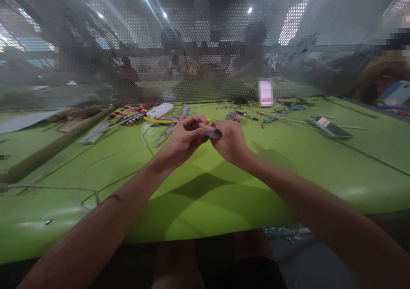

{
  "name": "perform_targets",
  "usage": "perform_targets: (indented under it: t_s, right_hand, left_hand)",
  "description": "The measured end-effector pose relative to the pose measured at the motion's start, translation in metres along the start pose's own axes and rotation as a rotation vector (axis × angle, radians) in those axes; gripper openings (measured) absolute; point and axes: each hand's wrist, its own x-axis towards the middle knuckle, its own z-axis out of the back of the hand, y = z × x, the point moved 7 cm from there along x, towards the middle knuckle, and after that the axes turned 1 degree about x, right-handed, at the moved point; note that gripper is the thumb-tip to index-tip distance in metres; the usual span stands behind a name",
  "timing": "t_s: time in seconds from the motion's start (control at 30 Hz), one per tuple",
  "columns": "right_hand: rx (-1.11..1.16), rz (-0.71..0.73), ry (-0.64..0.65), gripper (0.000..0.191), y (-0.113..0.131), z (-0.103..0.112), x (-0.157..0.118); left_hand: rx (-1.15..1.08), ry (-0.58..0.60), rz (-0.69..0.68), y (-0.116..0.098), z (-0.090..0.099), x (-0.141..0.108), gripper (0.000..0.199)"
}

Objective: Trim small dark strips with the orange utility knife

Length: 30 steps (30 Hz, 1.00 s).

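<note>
My left hand (187,138) and my right hand (231,140) meet above the middle of the green table, with their fingertips close together. The fingers of both are closed in a pinch. Between them shows a small greyish piece (212,132), too blurred and too covered by the fingers to name. Just behind my right hand lies a small multicoloured bundle (232,116) on the table. Colourful flat strips (184,113) lie beyond my left hand.
A white rounded device (159,110) lies by a woven colourful band (128,115). Behind stand a lit phone (265,93) and a perforated metal screen (211,75). A black pen (246,115), a dark flat device (331,128), a white cable (64,188) and a long pole (60,148) lie about.
</note>
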Motion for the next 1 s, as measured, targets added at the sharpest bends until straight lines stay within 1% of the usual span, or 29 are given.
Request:
perform_targets:
  t_s: [0.3, 0.63, 0.8, 1.0]
  right_hand:
    - [-0.002, -0.002, -0.019, 0.032, 0.0007, 0.0022, 0.0006]
    - [0.008, 0.022, -0.007, 0.031, 0.0022, 0.0021, -0.0005]
    - [0.005, 0.022, -0.002, 0.031, 0.0001, 0.0002, -0.0001]
    - [0.029, 0.013, 0.003, 0.032, 0.0012, 0.0018, -0.0009]
  left_hand:
    - [-0.013, 0.029, -0.008, -0.0014, -0.0045, 0.0002, 0.037]
    - [0.005, 0.026, -0.011, -0.0008, -0.0030, 0.0001, 0.032]
    - [0.023, -0.005, 0.002, -0.0010, -0.0029, -0.0003, 0.031]
    - [0.033, 0.006, -0.008, -0.0016, -0.0032, 0.0001, 0.030]
